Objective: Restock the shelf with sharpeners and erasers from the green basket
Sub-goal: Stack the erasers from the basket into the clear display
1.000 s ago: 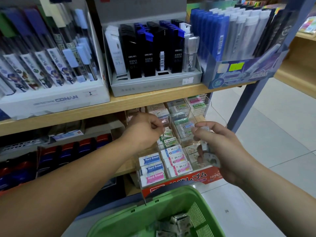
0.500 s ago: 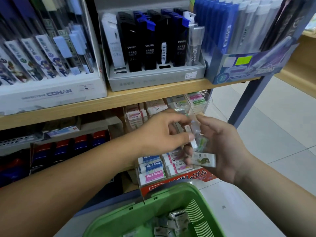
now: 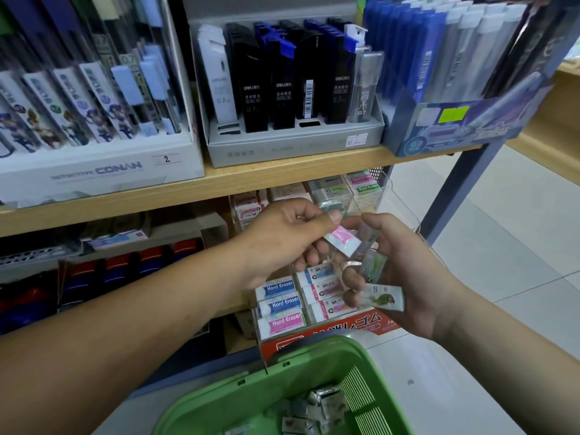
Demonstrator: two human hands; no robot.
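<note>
My left hand point(image 3: 284, 237) pinches a wrapped pink-labelled eraser point(image 3: 342, 240) between thumb and fingers, right beside my right hand point(image 3: 405, 271). The right hand cups several wrapped erasers; one with a green picture point(image 3: 384, 297) sticks out below its fingers. Both hands hover in front of the clear eraser display point(image 3: 282, 304) on the lower shelf, whose front rows hold blue and pink "Hard Eraser" packs. The green basket point(image 3: 251, 390) sits at the bottom of the view with several wrapped erasers point(image 3: 317, 409) in it.
The upper wooden shelf point(image 3: 219, 186) carries boxes of pencil leads: a white Conan box point(image 3: 94, 171), a grey tray of black and blue cases point(image 3: 292, 142) and a blue box point(image 3: 439, 127). A grey shelf post point(image 3: 455, 196) and tiled floor lie to the right.
My left hand came away from the display to my right hand and now pinches a pink eraser drawn from the bunch held there. The view shifted slightly downward.
</note>
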